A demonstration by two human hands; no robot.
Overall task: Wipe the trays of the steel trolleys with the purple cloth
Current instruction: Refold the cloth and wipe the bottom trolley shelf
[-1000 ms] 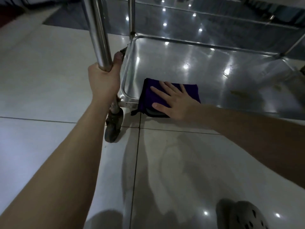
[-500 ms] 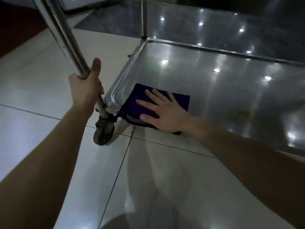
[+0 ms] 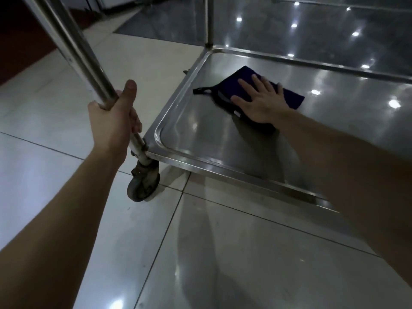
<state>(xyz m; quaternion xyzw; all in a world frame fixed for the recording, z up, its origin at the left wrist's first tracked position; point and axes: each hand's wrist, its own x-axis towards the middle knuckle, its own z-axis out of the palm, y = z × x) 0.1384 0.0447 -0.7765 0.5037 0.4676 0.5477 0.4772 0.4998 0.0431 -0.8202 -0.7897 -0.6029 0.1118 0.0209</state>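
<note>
**Floor/frame.** The pale tiled floor [image 3: 55, 130] carries the steel trolley [image 3: 256, 177]; only its lowest level is in view. The bottom tray [image 3: 200, 134] is a shallow steel pan w/ a raised rim on every visible side and rounded corners. The near-left corner post [image 3: 75, 47] runs up out of view at top left. A second post [image 3: 209, 21] stands at the far-left corner.

**Left hand** [image 3: 113, 126]. Wrapped round the corner post just above the tray corner, thumb laid up along the tube. Probable reason: the trolley sits on wheels, so a wiping push could roll it unless it is braced.

**Right hand** [image 3: 260, 103]. Laid flat on the cloth, palm down, fingers straight and spread – pressing, not gripping. Flat contact spreads the load and holds the pad flush to the steel.

**Purple cloth** [image 3: 293, 98]. Folded, lying on the tray floor in the far-left quarter, near the left and far rims but apart from both.

**Edges/room.** Bare steel shows to the right and back toward the near rim, which the right forearm crosses. The rim will stop the pad at each edge. The rounded corners prob. need a fingertip-led pass.

**Small parts.** A castor [image 3: 142, 186] sits under the corner post, on the floor. A black loop [image 3: 201, 90] trails from the cloth's left corner toward the left rim – it may fold under on a leftward stroke.
</note>
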